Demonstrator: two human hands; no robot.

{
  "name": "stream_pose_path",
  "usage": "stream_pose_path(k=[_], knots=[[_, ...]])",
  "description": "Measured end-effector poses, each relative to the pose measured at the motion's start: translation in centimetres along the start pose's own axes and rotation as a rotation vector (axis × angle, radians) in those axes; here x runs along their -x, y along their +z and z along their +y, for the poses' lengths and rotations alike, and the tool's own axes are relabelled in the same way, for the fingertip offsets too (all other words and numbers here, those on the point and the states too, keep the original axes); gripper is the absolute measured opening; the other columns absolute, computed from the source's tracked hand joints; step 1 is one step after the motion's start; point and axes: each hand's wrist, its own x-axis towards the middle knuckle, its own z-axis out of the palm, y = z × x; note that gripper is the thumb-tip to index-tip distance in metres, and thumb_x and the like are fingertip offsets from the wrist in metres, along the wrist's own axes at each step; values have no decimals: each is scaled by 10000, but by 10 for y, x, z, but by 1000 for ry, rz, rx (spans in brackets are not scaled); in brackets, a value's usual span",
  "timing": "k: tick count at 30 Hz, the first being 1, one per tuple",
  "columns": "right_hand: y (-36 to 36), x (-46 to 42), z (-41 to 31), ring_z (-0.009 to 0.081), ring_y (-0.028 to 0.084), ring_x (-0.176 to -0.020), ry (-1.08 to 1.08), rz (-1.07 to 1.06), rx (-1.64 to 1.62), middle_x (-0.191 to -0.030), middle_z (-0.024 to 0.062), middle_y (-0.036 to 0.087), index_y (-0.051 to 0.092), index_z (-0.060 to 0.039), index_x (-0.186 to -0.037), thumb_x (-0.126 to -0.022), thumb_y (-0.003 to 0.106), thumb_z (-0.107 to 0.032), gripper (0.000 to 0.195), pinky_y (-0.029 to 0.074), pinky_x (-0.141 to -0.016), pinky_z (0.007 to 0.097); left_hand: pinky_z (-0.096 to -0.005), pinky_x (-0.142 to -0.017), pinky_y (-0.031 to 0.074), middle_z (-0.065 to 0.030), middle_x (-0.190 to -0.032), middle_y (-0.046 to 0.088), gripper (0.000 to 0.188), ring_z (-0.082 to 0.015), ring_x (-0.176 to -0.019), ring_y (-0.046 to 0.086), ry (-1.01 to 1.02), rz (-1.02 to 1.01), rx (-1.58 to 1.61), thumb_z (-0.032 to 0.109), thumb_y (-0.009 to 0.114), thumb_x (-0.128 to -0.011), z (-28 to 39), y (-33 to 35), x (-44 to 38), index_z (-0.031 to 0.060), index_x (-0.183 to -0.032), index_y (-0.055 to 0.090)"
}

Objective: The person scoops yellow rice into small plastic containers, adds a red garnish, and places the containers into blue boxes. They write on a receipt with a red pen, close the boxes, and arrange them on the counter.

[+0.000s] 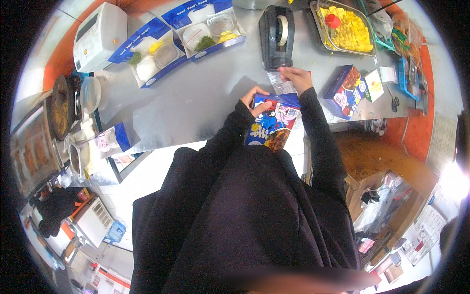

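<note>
My left hand [256, 101] grips the upper left edge of a blue printed cardboard food box [273, 121], thumb on its front face. The box is tilted close to my body at the counter's front edge. My right hand [296, 78] is at the front end of a black tape dispenser [276, 38], thumb and fingertips together by its cutting edge. Whether tape is between them is too small to tell. A printed paper slip [281, 82] lies between the dispenser and the box, partly covered by my right hand.
Two opened blue boxes [158, 58] [209, 35] with rice and yellow food stand at the back left, near a white printer-like device [99, 36]. On the right are a clear tray of yellow food [347, 31], another closed printed box [347, 92] and scissors [394, 99].
</note>
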Motion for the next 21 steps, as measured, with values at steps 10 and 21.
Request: stream_pose_path(k=[10, 21], knots=[[-7, 16, -33, 141, 593, -726, -73, -73, -79, -805, 96, 621, 602, 16, -914, -737, 611, -97, 210, 455, -656, 238, -269, -771, 397, -71, -910, 548, 322, -135, -843, 518, 24, -64, -50, 201, 639, -725, 23, -6, 2, 61, -968, 482], [1, 44, -10, 160, 573, -807, 159, -253, -442, -895, 113, 591, 494, 7, -1084, -724, 632, -83, 396, 453, -696, 252, -323, -863, 324, -114, -1014, 479, 375, -190, -980, 451, 117, -204, -75, 253, 626, -695, 33, -12, 3, 58, -973, 467]])
